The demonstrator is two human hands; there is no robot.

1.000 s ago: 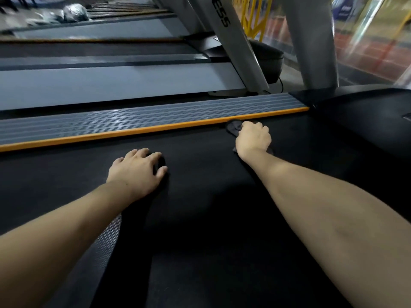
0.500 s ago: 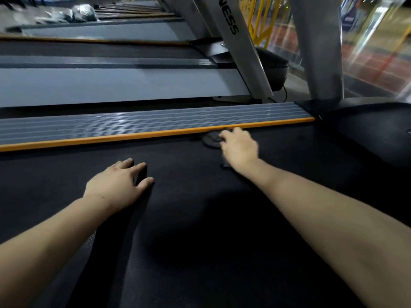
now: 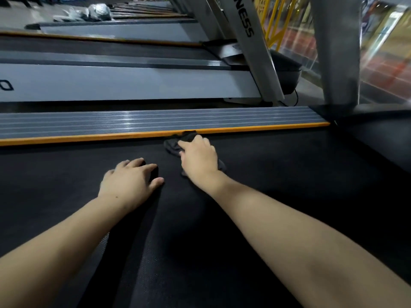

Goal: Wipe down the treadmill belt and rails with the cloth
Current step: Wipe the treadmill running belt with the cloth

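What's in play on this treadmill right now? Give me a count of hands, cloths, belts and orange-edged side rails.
Hands: 2 (left hand, right hand)
Cloths: 1 (dark cloth)
Belts: 1 (black belt)
Orange-edged side rails: 1 (side rail)
Total: 5

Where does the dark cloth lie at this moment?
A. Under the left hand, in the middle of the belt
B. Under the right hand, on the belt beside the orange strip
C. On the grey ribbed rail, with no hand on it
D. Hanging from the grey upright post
B: the cloth lies under the right hand on the black belt, and its far edge reaches the orange strip.
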